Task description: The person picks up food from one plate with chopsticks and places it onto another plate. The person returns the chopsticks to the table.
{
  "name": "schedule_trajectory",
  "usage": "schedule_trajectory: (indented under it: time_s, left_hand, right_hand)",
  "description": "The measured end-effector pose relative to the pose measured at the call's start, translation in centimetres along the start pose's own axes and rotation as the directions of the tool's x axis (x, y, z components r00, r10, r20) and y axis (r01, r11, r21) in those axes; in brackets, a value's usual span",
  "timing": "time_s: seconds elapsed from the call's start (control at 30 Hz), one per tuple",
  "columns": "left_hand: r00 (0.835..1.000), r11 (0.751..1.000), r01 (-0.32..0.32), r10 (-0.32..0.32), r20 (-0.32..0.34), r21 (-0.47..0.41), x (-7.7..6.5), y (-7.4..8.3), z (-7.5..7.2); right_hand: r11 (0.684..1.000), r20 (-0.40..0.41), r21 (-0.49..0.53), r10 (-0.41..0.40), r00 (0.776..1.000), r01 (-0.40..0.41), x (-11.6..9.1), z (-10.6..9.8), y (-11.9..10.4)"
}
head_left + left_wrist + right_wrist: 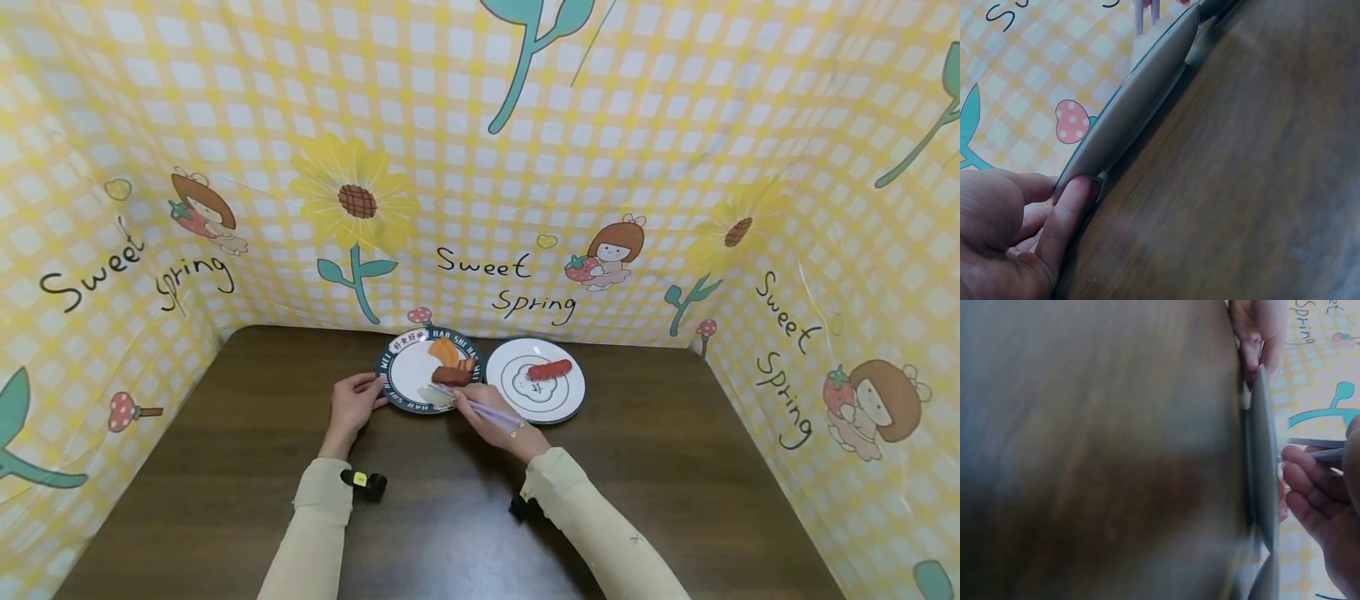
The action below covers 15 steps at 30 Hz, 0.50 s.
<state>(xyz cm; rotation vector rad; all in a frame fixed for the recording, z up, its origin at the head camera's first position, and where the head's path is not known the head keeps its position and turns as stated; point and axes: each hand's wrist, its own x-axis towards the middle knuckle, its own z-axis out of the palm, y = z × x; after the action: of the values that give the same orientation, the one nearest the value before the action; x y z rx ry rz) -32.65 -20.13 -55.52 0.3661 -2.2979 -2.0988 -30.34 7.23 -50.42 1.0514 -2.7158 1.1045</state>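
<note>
My left hand [354,408] pinches the left rim of a green-bordered plate [408,367]; in the left wrist view, thumb and fingers lie on both sides of the edge. The right hand [497,432] holds purple chopsticks [487,411] over this plate. Their tips are at a whitish, translucent food piece [435,396] near the plate's front; whether they grip it I cannot tell. Behind it lie a brown block of food [452,376], an orange piece [442,350] and a small pinkish-brown piece [467,365]. The right wrist view is blurred.
Right beside the green-bordered plate stands a white plate [510,383] with a dark ring line, bearing a scored red sausage [550,370]. Both plates are at the back of the brown wooden table [442,517]. A yellow checked cloth [465,192] hangs behind and along both sides.
</note>
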Motion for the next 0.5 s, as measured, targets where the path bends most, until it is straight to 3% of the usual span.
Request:
schedule_trajectory:
  time_s: [0.1, 0.23, 0.37, 0.5]
  left_hand:
    - [1.0, 1.0, -0.005, 0.005, 0.002, 0.005, 0.0, 0.0, 0.1]
    - [1.0, 1.0, -0.009, 0.009, 0.008, 0.011, 0.0, 0.1, 0.1]
    - [1.0, 1.0, -0.003, 0.003, 0.008, 0.015, 0.0, 0.1, 0.1]
    - [1.0, 1.0, 0.001, -0.001, 0.004, 0.023, -0.1, 0.2, -0.1]
  right_hand:
    - [0.999, 0.01, -0.031, 0.03, 0.999, -0.03, -0.1, -0.3, -0.2]
    - [0.999, 0.023, 0.018, 0.03, 0.999, -0.03, -0.5, -0.5, 0.0]
    - [0.993, -0.036, 0.103, -0.052, 0.998, 0.056, -1.2, -0.7, 0.6]
    - [0.982, -0.152, 0.12, -0.128, 0.98, 0.147, -1.9, -1.4, 1.3]
